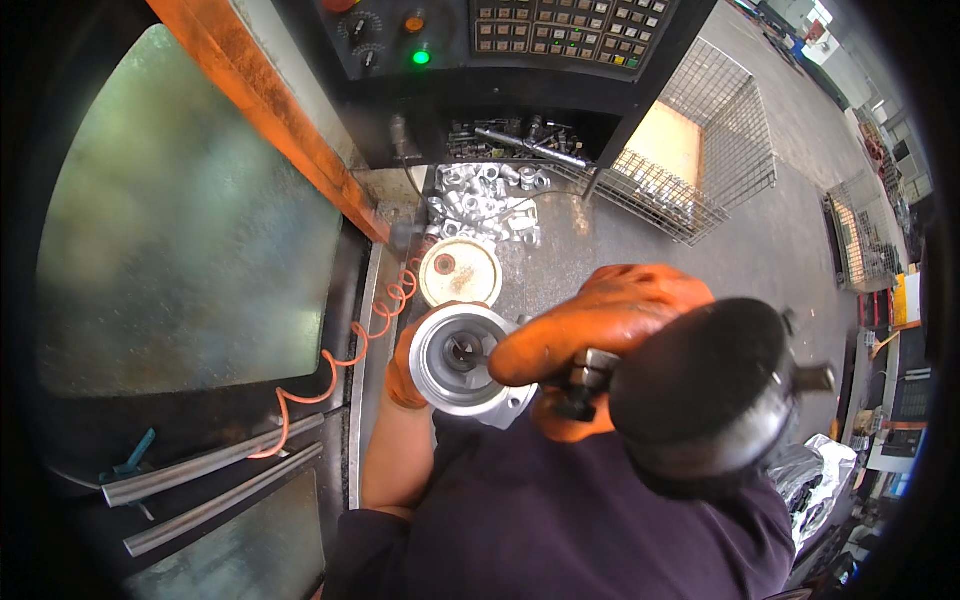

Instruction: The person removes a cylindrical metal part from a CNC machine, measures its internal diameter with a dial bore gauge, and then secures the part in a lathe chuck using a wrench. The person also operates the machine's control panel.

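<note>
My left hand [406, 373], in an orange glove, grips a machined silver metal housing [437, 401] from its left side. The housing's round stepped bore faces up towards me. My right hand [600, 322], also gloved in orange, holds what looks like a dial bore gauge [697, 390]. Its black round dial housing is tilted, with the back towards me, so the dial face is hidden. A thin stem appears to run from under my right fingers into the bore. How far its tip reaches inside is not clear.
Beyond the housing stand a round cream lid [472, 289] and a pile of metal fittings [472, 199]. A coiled orange air hose [361, 341] hangs along the machine door [187, 225]. The control panel [442, 45] is ahead; a wire-mesh cage [739, 142] stands to the right.
</note>
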